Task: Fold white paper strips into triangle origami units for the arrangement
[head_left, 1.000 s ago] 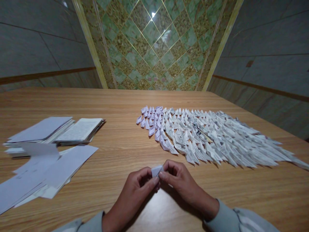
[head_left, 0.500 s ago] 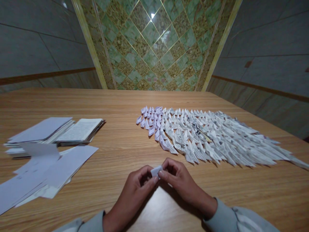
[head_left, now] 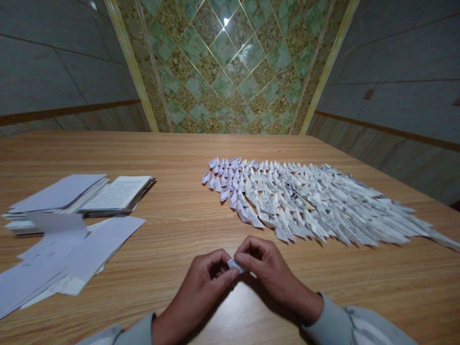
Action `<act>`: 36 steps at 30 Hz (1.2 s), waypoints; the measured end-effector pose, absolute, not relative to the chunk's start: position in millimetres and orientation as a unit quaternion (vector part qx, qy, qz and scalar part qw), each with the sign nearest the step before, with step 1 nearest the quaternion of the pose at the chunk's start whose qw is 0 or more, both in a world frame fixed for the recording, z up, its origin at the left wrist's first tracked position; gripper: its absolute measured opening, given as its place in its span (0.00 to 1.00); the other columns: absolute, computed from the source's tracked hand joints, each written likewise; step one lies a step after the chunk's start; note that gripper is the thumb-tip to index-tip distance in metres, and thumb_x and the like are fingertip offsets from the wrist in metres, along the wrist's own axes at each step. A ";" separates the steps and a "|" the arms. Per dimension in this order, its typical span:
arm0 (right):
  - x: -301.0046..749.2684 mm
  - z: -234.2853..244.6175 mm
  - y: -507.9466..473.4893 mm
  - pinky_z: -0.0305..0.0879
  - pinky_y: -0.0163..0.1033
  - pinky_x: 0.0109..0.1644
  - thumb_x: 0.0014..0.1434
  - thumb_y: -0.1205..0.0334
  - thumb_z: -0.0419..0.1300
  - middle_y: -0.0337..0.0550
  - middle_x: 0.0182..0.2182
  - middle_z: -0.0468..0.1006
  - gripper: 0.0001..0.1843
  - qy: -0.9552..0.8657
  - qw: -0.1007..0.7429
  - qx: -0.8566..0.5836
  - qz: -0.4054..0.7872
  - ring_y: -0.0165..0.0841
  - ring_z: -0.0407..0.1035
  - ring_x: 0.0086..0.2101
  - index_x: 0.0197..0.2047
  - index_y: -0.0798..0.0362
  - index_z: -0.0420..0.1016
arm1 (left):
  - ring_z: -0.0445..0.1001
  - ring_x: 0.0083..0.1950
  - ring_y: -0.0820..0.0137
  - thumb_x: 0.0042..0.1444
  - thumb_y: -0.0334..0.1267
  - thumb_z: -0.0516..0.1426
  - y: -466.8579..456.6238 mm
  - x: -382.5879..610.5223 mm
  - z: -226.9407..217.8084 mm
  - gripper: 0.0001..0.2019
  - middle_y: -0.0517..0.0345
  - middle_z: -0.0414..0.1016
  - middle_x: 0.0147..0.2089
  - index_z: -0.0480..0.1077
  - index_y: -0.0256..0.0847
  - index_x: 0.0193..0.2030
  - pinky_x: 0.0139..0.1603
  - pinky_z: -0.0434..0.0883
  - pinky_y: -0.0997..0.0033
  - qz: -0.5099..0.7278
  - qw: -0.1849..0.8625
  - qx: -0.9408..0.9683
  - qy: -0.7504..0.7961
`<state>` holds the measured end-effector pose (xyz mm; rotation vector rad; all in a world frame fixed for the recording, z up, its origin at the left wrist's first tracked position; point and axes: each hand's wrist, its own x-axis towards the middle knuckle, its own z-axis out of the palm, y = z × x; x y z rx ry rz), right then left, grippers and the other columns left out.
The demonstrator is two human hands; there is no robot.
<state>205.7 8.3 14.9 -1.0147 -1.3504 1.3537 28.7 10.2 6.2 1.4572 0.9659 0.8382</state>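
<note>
the left hand and right hand share a pinching grip on the paper, above the tabletop toward its near edge. less paper shows than half a second ago, the right fingers covering more; folding seems unfinished.

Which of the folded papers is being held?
The small pale piece between the left hand and right hand; the other folded pieces lie clustered on the table.

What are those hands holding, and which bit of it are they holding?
A small folded piece of white paper: the left fingers hold its left side, the right fingers its right side.
</note>
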 end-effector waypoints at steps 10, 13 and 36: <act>208.7 19.3 9.9 0.62 0.36 0.36 0.65 0.52 0.60 0.39 0.28 0.75 0.14 -0.579 0.471 -0.436 0.502 0.32 0.67 0.31 0.39 0.54 0.80 | 0.75 0.33 0.65 0.59 0.40 0.62 14.0 24.1 13.1 0.09 0.56 0.80 0.30 0.80 0.39 0.31 0.35 0.69 0.70 0.409 0.510 0.610 0.447; 208.7 20.0 10.2 0.61 0.36 0.33 0.59 0.56 0.65 0.39 0.27 0.75 0.10 -0.585 0.458 -0.454 0.492 0.31 0.66 0.29 0.33 0.54 0.78 | 0.76 0.33 0.65 0.58 0.41 0.63 13.6 25.6 11.6 0.09 0.55 0.81 0.31 0.80 0.39 0.31 0.35 0.70 0.71 0.406 0.513 0.608 0.449; 203.5 20.3 1.5 0.58 0.36 0.36 0.66 0.62 0.57 0.38 0.29 0.71 0.09 -0.683 0.440 -0.444 0.378 0.32 0.65 0.32 0.32 0.52 0.69 | 0.74 0.32 0.68 0.63 0.41 0.60 10.2 24.1 17.8 0.13 0.57 0.77 0.29 0.76 0.39 0.29 0.35 0.68 0.73 0.421 0.479 0.646 0.420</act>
